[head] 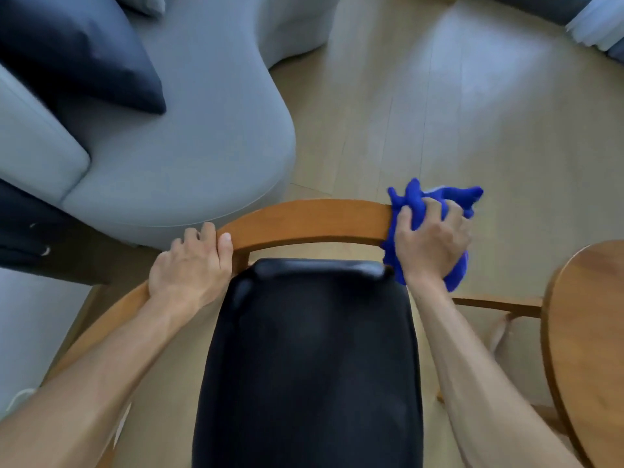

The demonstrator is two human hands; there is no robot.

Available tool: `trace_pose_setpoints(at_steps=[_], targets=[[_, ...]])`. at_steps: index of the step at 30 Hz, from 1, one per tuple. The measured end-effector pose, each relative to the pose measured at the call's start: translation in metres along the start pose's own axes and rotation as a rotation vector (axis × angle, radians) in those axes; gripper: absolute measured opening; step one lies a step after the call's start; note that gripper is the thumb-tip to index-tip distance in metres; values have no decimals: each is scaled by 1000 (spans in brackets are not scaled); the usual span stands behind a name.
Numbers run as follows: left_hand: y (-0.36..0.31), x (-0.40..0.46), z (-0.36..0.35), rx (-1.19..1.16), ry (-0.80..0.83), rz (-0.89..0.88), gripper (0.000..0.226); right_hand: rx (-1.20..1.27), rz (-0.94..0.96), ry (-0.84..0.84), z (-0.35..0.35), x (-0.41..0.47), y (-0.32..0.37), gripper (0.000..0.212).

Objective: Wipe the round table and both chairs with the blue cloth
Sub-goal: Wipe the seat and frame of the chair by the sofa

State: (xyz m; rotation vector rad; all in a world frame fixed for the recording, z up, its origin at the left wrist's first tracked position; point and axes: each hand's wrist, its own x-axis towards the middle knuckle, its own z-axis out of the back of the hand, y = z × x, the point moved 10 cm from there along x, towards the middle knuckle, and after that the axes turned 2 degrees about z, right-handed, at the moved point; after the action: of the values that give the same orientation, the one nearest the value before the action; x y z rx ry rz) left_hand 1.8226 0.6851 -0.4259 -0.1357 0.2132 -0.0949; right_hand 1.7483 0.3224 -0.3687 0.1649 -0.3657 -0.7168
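The right hand [432, 241] is squeezing the blue cloth [415, 201] around the right end of the chair [304, 221] rail; it looks soft and light. The left hand [189, 268] is gripping the rail's left end, steadying it.

Soft daylight glares off the floor [489, 72]; edges bend, slightly blurred.

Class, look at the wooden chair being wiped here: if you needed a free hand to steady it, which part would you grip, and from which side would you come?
Probably the curved wooden top rail of the chair, from above. It is a narrow, bare band that fingers can wrap over, as the left hand does at its left end. The right hand holds the blue cloth over the right end, so the middle stays free.
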Motion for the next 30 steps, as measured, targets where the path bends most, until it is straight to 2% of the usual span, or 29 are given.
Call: trace_pose_setpoints(at_steps=[5,7,9,11,13,16,18,20,21,23,27,30], targets=[[4,3,-2,12,-8,17,35,105,481,179,-40,-77,188,48],[4,2,-4,18,-6,26,32,103,647,242,-46,-105,216,48],[6,1,-3,9,0,37,33,95,738,257,-44,-101,204,46],[4,0,-1,5,-2,23,37,77,707,237,-36,-72,163,44],[2,-1,2,9,-5,17,41,24,549,220,-26,-32,97,44],[2,-2,3,22,-11,22,41,51,266,180,-4,10,-8,38],[-1,-2,4,29,-11,17,41,131,-11,200,-1,23,-68,35],[-1,-3,7,36,-19,23,40,270,-274,248,-12,24,-105,35],[-1,-3,6,42,-23,23,39,297,-339,253,-16,22,-111,35],[-3,-4,5,54,-30,5,39,229,-323,190,-9,23,-102,37],[-4,-3,4,72,-35,-4,40,-94,111,124,-11,20,-10,45],[-6,-3,4,70,-21,2,42,-155,166,155,-20,13,30,48]])
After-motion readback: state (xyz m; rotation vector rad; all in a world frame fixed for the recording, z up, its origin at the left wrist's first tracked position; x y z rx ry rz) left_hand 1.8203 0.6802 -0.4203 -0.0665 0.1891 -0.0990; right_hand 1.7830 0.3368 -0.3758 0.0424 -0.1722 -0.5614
